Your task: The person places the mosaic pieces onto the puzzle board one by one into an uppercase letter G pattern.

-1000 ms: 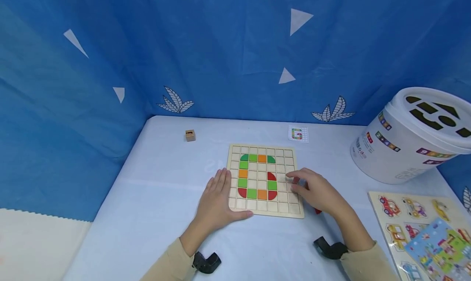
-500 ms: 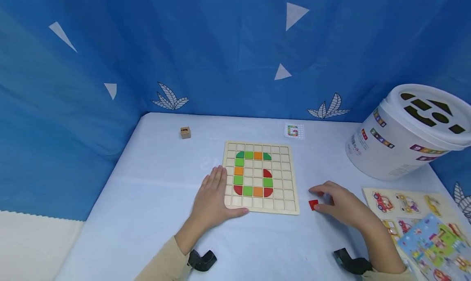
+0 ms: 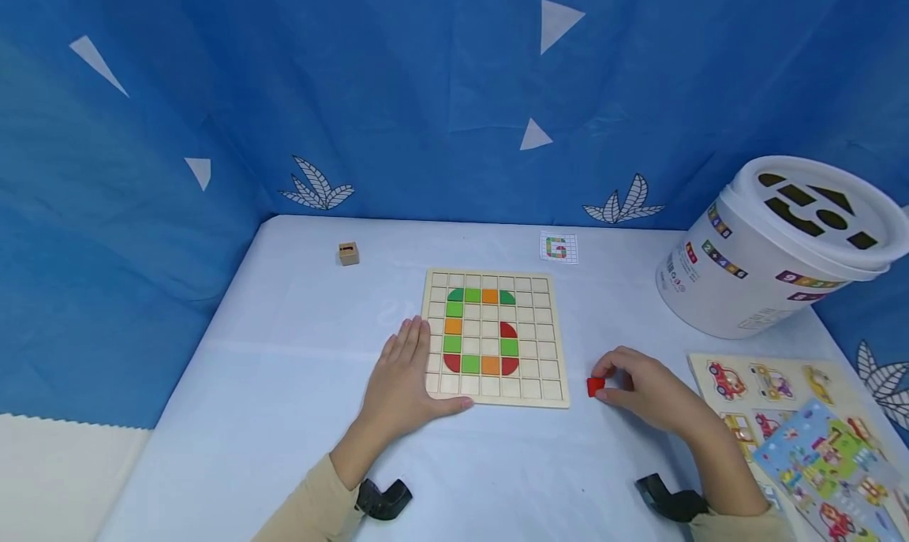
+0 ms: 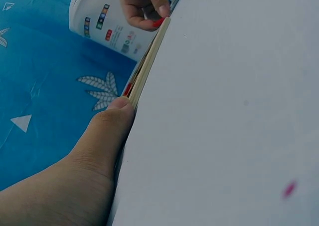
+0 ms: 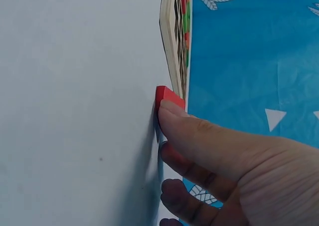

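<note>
A square wooden grid board (image 3: 537, 353) lies mid-table in the head view, with green, orange and red tiles set in a G-like shape. My left hand (image 3: 398, 384) rests flat along its left side, fingers straight, the thumb at the near edge. In the left wrist view that thumb (image 4: 107, 131) touches the board's rim (image 4: 149, 64). Right of the board, my right hand (image 3: 649, 388) pinches a small red tile (image 3: 595, 387) between thumb and fingers. The right wrist view shows the red tile (image 5: 172, 97) close to the tabletop, tilted, with the thumb against its side.
A small pattern card (image 3: 559, 248) lies beyond the board, and a wooden cube (image 3: 348, 253) stands at the back left. To the right are a white lidded bucket (image 3: 738, 282) and a vehicle puzzle board (image 3: 774, 372) partly under a colourful picture sheet (image 3: 824, 471).
My right hand has moved from the board's right side toward the near right and now pinches the red tile from the table. The left hand stays on the board while the view shifts slightly.
</note>
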{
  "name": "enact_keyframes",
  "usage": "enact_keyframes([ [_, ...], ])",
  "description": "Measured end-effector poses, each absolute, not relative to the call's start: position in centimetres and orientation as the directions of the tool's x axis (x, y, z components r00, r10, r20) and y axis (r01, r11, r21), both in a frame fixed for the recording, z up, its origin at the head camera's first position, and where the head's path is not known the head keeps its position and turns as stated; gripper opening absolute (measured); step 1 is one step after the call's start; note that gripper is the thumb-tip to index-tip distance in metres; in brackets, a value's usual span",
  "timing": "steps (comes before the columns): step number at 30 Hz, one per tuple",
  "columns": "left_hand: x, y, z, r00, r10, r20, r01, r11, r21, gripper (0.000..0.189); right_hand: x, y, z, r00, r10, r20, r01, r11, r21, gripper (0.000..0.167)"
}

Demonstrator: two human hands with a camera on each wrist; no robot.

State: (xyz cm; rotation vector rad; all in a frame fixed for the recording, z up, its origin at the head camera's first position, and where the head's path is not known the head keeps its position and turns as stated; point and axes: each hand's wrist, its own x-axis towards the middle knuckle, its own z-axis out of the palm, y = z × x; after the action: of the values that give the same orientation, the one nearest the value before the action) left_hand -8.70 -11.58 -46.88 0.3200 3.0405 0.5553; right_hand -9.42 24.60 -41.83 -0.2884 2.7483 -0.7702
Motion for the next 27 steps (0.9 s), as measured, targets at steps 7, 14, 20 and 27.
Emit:
enact_keyframes([
  [7, -8.8, -11.6, -46.9, -0.978, 0.209, 0.003, 0.197, 0.916, 0.35, 0.132, -9.6, 24.5, -41.8, -0.934, -0.264, -0.242, -0.087, 0.823, -0.562, 0.022],
  [14, -8.8, -11.5, -46.8, -0.977, 0.212, 0.007, 0.201, 0.917, 0.345, 0.132, -9.8, 24.7, -42.1, -0.92, -0.314, -0.235, -0.123, 0.8, -0.587, 0.022],
  [20, -8.8, -11.6, -46.9, -0.977, 0.212, 0.029, 0.209, 0.914, 0.347, 0.133, -10.4, 24.8, -42.0, -0.929, -0.301, -0.217, -0.109, 0.781, -0.615, 0.02],
  [27, -8.8, -11.6, -46.9, -0.977, 0.211, 0.018, 0.203, 0.914, 0.351, 0.133, -11.1, 24.3, -42.1, -0.936, -0.304, -0.18, -0.119, 0.751, -0.649, 0.025],
])
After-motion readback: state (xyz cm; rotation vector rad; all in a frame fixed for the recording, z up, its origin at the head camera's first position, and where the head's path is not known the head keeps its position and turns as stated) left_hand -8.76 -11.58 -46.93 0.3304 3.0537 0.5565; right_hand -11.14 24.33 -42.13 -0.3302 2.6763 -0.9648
